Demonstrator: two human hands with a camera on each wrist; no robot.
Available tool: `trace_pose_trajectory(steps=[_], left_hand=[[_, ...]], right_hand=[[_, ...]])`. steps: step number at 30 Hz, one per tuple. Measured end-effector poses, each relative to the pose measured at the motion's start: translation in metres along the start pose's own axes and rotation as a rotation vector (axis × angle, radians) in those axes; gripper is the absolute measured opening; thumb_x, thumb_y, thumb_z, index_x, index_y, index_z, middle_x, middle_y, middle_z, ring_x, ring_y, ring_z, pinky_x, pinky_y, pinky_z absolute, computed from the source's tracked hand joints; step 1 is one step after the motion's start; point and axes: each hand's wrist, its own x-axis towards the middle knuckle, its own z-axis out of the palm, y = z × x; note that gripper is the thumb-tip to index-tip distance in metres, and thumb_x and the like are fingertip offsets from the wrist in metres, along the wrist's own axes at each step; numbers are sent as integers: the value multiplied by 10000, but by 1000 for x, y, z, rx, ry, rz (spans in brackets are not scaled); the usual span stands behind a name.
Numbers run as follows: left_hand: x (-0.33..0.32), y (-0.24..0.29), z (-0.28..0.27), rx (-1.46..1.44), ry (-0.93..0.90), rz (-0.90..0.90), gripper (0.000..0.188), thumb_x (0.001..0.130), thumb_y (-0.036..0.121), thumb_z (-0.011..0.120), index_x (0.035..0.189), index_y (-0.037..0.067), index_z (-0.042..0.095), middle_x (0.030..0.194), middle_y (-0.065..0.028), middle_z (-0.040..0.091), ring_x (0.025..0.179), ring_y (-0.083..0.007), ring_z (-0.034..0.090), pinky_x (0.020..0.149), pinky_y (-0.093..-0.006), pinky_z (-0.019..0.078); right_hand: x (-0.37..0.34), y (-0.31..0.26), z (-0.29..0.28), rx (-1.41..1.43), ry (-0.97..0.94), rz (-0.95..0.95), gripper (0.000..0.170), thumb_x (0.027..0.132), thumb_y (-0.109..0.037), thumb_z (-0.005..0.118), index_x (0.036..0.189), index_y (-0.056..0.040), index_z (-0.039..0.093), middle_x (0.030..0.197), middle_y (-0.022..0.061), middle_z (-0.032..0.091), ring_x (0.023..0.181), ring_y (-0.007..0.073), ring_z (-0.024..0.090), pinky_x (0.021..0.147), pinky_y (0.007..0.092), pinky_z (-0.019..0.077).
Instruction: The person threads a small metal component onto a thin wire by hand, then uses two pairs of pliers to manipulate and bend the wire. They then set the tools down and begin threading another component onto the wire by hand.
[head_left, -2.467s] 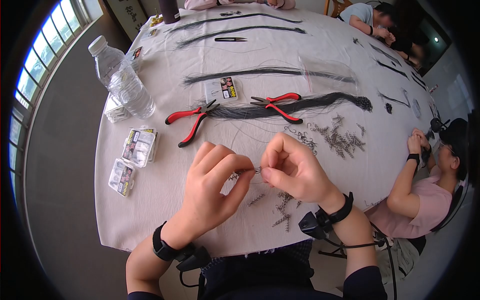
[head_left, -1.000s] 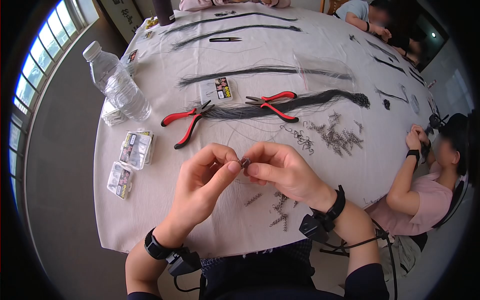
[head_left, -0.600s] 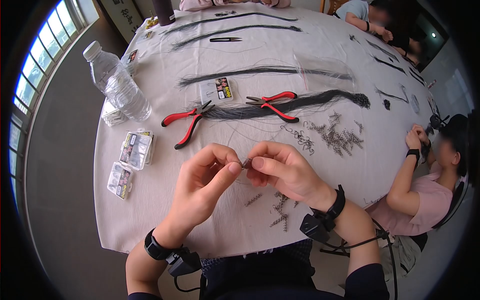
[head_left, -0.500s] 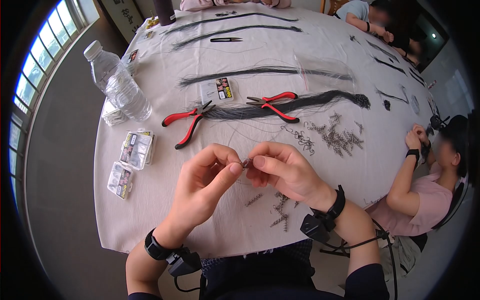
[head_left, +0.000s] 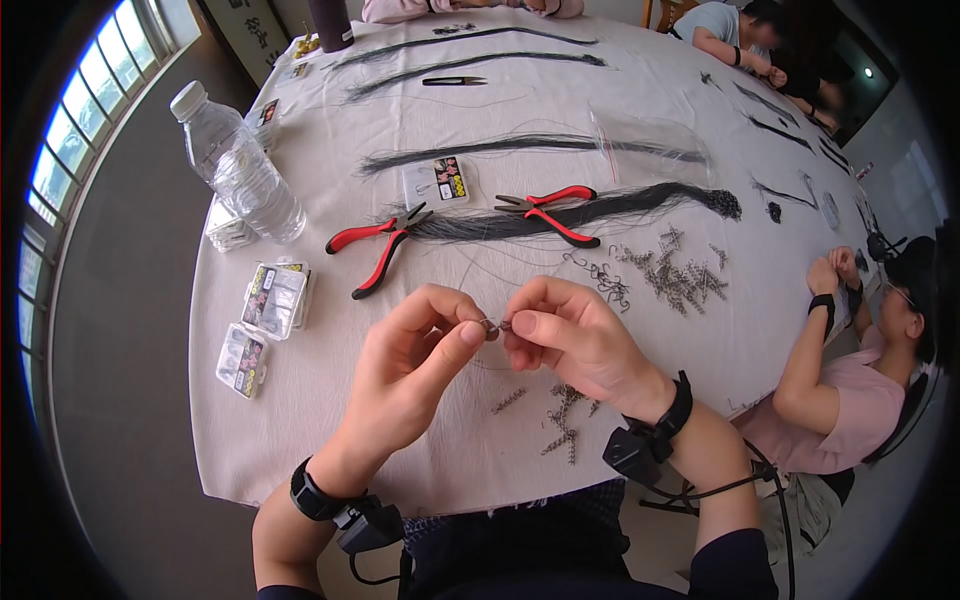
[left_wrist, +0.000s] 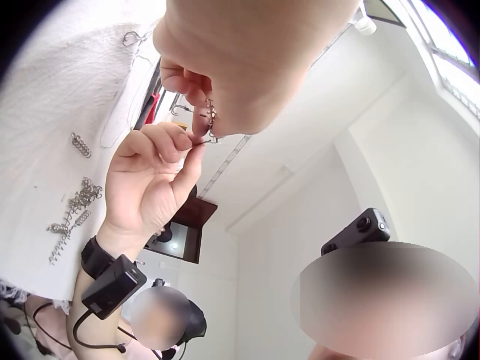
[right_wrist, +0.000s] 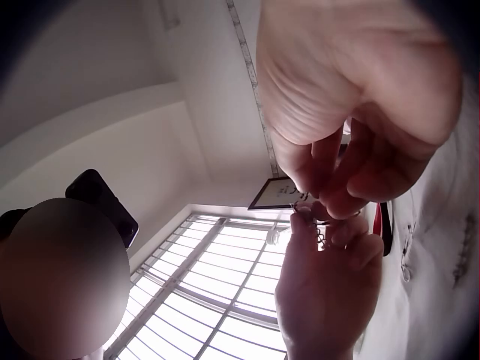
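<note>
In the head view my left hand (head_left: 410, 355) pinches a small metal coil spring (left_wrist: 211, 116) between thumb and forefinger. A fish hook (left_wrist: 180, 110) shows beside the spring in the left wrist view. My right hand (head_left: 575, 340) faces it, thumb and forefinger pinching a thin dark wire (left_wrist: 201, 142) at the spring's lower end; its kind cannot be told. Both sets of fingertips are close together above the cloth, covering much of the work. Loose coil springs (head_left: 558, 420) lie below the hands, with a larger pile of springs (head_left: 680, 275) and several hooks (head_left: 600, 280) beyond.
Two red-handled pliers (head_left: 378, 245) (head_left: 555, 213) lie across a black line bundle (head_left: 480, 225). At left stand a water bottle (head_left: 240, 165) and plastic hook boxes (head_left: 275, 298). Black snips (head_left: 455, 81) and more line bundles lie farther back. Another person (head_left: 845, 390) sits at right.
Both hands have come to a fingertip pinch, the left turning thumb-up and the right thumb shifting over its forefinger. Over the last half second the right fingertips draw slightly right, away from the left.
</note>
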Motion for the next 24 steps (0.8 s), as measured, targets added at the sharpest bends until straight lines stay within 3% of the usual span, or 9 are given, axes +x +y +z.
trace_pose_trajectory(steps=[10, 13, 16, 19, 21, 24], left_hand=[[0, 1, 0, -56, 10, -12, 128, 1036, 135, 613, 1056, 9, 604, 1003, -28, 652, 920, -73, 576, 803, -231, 446], [0, 0, -2, -24, 15, -43, 126, 1034, 133, 617, 1054, 10, 602, 996, -23, 645, 924, -74, 579, 805, -233, 453], [1, -4, -1, -45, 32, 36, 119, 1030, 127, 619, 1048, 11, 601, 988, -17, 639, 911, -73, 577, 806, -240, 462], [1, -5, -3, 41, 6, 22, 91, 1028, 103, 599, 1061, 19, 588, 1024, -51, 655, 985, -124, 626, 895, -288, 486], [1, -6, -1, 33, 31, 76, 119, 1025, 125, 624, 1034, 9, 605, 976, -23, 646, 915, -82, 603, 801, -245, 471], [2, -5, 1, 4, 21, 83, 121, 1022, 124, 627, 1038, 5, 605, 966, -34, 664, 917, -97, 634, 793, -253, 484]], right_hand=[[2, 5, -2, -148, 57, -75, 175, 1008, -199, 648, 1061, -35, 676, 907, 37, 703, 778, 106, 671, 690, 241, 531], [0, -1, -1, -139, 36, -9, 171, 1006, -198, 651, 1065, -39, 671, 929, 63, 724, 772, 120, 694, 666, 235, 527], [0, 0, -2, -76, 13, 28, 175, 1001, -204, 662, 1071, -44, 664, 963, 91, 740, 784, 138, 716, 650, 228, 523], [1, 1, -4, -49, 1, 35, 178, 1000, -208, 666, 1076, -47, 653, 977, 97, 742, 811, 148, 725, 654, 226, 525], [1, 2, -5, -38, -14, 47, 174, 1002, -202, 664, 1078, -46, 648, 1011, 100, 740, 837, 154, 730, 664, 227, 527], [1, 3, -6, -17, -49, 49, 165, 1007, -194, 653, 1078, -46, 645, 1052, 102, 736, 890, 157, 728, 706, 234, 538]])
